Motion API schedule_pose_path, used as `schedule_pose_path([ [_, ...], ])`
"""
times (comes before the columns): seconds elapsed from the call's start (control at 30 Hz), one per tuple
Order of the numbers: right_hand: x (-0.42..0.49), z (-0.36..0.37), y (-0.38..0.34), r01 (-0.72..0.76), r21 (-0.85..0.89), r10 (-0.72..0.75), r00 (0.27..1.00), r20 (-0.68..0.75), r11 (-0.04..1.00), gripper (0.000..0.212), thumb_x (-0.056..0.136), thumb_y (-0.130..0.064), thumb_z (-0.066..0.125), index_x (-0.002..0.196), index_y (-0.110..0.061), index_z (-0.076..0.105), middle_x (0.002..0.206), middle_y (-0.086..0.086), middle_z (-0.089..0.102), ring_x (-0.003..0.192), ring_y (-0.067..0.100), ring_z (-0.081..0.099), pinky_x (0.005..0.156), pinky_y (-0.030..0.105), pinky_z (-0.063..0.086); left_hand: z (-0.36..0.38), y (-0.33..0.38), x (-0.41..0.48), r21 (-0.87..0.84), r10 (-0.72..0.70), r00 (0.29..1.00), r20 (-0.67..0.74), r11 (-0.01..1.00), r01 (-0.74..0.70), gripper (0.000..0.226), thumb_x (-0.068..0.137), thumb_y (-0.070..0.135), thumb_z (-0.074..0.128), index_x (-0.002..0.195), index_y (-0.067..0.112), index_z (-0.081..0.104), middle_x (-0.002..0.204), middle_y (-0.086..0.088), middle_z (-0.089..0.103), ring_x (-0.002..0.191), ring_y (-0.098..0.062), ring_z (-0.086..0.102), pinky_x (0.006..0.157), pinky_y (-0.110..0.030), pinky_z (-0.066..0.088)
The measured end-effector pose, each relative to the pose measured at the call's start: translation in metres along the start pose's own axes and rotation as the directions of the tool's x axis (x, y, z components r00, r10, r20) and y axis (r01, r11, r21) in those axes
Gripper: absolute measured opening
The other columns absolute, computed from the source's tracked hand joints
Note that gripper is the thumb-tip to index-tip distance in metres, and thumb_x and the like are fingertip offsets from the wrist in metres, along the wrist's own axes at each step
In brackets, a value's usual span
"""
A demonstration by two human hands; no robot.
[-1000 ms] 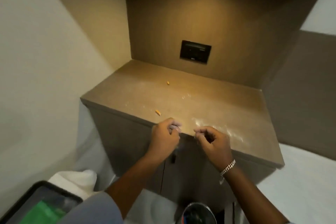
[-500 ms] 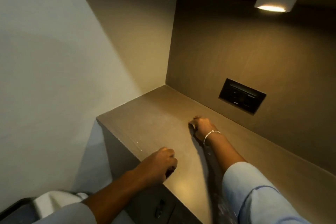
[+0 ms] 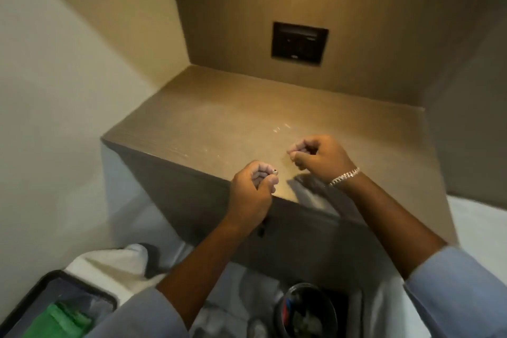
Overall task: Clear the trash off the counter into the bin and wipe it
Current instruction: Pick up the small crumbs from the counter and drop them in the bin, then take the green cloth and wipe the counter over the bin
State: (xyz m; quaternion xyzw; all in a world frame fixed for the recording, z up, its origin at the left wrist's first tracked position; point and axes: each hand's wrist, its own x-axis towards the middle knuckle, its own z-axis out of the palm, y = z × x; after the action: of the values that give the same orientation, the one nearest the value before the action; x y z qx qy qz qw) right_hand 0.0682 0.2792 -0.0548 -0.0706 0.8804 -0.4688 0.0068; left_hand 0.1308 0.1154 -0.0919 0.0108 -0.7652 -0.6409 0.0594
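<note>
Down low, close to the person, a round dark bin sits on the floor with bits of stuff inside. To the left is a black tray with something green in it, and a white cloth lies beside it. Blue sleeves cover both arms. The left hand is curled up at the front edge of the counter, pinching a tiny dark thing, maybe a crumb; it is too small to tell. The right hand, with a shiny bracelet, hangs just over the counter, fingers curled shut. Pale smudges mark the top. Far back, a dark wall plate sits in the wall.
</note>
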Motion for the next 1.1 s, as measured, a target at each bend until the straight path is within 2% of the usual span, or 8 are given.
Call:
schedule_pose_path([
  [0.17, -0.167, 0.007, 0.073, -0.123, 0.301, 0.166, 0.979, -0.123, 0.946, 0.01, 0.08, -0.006, 0.068, 0.084, -0.014, 0.072, 0.066, 0.006, 0.072, 0.056, 0.014, 0.065, 0.059, 0.024, 0.057, 0.052, -0.055, -0.097, -0.121, -0.099, 0.961, 0.257, 0.984, 0.133, 0.028, 0.086, -0.004, 0.059, 0.075, 0.02, 0.066, 0.067, -0.007, 0.066, 0.056, -0.01, 0.061, 0.047, -0.02, 0.054],
  [0.27, -0.223, 0.039, 0.155, -0.364, 0.316, 0.407, 0.91, -0.081, 0.876, 0.014, 0.083, 0.002, 0.063, 0.081, -0.01, 0.069, 0.068, 0.015, 0.068, 0.059, 0.024, 0.062, 0.069, 0.044, 0.056, 0.091, -0.129, -0.145, 0.004, -0.382, 0.889, 0.253, 0.919, 0.394, 0.033, 0.087, -0.013, 0.057, 0.071, 0.015, 0.063, 0.063, -0.009, 0.063, 0.055, -0.016, 0.059, 0.05, -0.023, 0.054],
  [0.43, -0.253, 0.118, 0.294, -0.614, 0.172, 0.632, 0.772, -0.068, 0.77, 0.022, 0.076, 0.005, 0.06, 0.075, -0.014, 0.071, 0.08, 0.014, 0.073, 0.079, 0.031, 0.067, 0.081, 0.05, 0.057, 0.147, -0.247, -0.18, 0.119, -0.695, 0.712, 0.101, 0.719, 0.685, 0.018, 0.084, -0.011, 0.058, 0.097, -0.01, 0.069, 0.095, -0.03, 0.072, 0.086, -0.046, 0.068, 0.085, -0.053, 0.058],
  [0.57, -0.264, 0.151, 0.346, -0.637, 0.044, 0.637, 0.76, -0.127, 0.769, 0.015, 0.078, -0.002, 0.062, 0.088, -0.012, 0.069, 0.091, 0.011, 0.072, 0.089, 0.028, 0.066, 0.083, 0.034, 0.052, 0.155, -0.281, -0.193, 0.128, -0.755, 0.651, 0.08, 0.655, 0.744, 0.035, 0.082, -0.017, 0.059, 0.117, -0.01, 0.063, 0.098, -0.024, 0.067, 0.09, -0.027, 0.064, 0.092, -0.05, 0.057],
  [0.67, -0.27, 0.141, 0.338, -0.666, 0.001, 0.658, 0.737, -0.156, 0.746, 0.015, 0.079, -0.006, 0.061, 0.091, -0.011, 0.067, 0.094, 0.012, 0.072, 0.091, 0.029, 0.064, 0.08, 0.031, 0.049, 0.128, -0.268, -0.201, 0.17, -0.745, 0.664, 0.063, 0.663, 0.729, 0.035, 0.084, -0.01, 0.061, 0.118, -0.003, 0.065, 0.114, -0.022, 0.07, 0.103, -0.035, 0.068, 0.092, -0.049, 0.057],
  [0.83, -0.255, 0.14, 0.243, -0.502, -0.002, 0.5, 0.862, -0.083, 0.865, 0.007, 0.082, -0.007, 0.064, 0.086, -0.011, 0.069, 0.084, 0.013, 0.072, 0.081, 0.028, 0.066, 0.074, 0.028, 0.046, 0.051, -0.204, -0.215, 0.057, -0.67, 0.742, -0.029, 0.74, 0.67, 0.017, 0.091, 0.0, 0.059, 0.104, 0.004, 0.069, 0.092, -0.015, 0.071, 0.086, -0.032, 0.071, 0.069, -0.036, 0.061],
  [0.93, -0.242, 0.179, 0.158, -0.346, 0.102, 0.334, 0.936, 0.114, 0.933, 0.009, 0.078, -0.006, 0.07, 0.084, -0.012, 0.067, 0.078, 0.008, 0.072, 0.074, 0.024, 0.069, 0.071, 0.03, 0.053, -0.02, -0.165, -0.223, 0.002, -0.578, 0.791, -0.198, 0.807, 0.59, 0.011, 0.093, 0.007, 0.061, 0.1, 0.009, 0.07, 0.096, -0.017, 0.073, 0.09, -0.031, 0.071, 0.078, -0.041, 0.06],
  [1.1, -0.221, 0.277, 0.023, 0.049, 0.222, -0.129, 0.923, 0.362, 0.974, 0.015, 0.075, -0.011, 0.073, 0.085, -0.02, 0.066, 0.08, -0.004, 0.068, 0.07, 0.007, 0.064, 0.063, 0.009, 0.05, -0.167, -0.13, -0.244, 0.089, -0.23, 0.681, -0.696, 0.912, 0.4, 0.01, 0.09, 0.006, 0.062, 0.093, 0.004, 0.071, 0.092, -0.012, 0.073, 0.086, -0.02, 0.069, 0.086, -0.04, 0.058],
])
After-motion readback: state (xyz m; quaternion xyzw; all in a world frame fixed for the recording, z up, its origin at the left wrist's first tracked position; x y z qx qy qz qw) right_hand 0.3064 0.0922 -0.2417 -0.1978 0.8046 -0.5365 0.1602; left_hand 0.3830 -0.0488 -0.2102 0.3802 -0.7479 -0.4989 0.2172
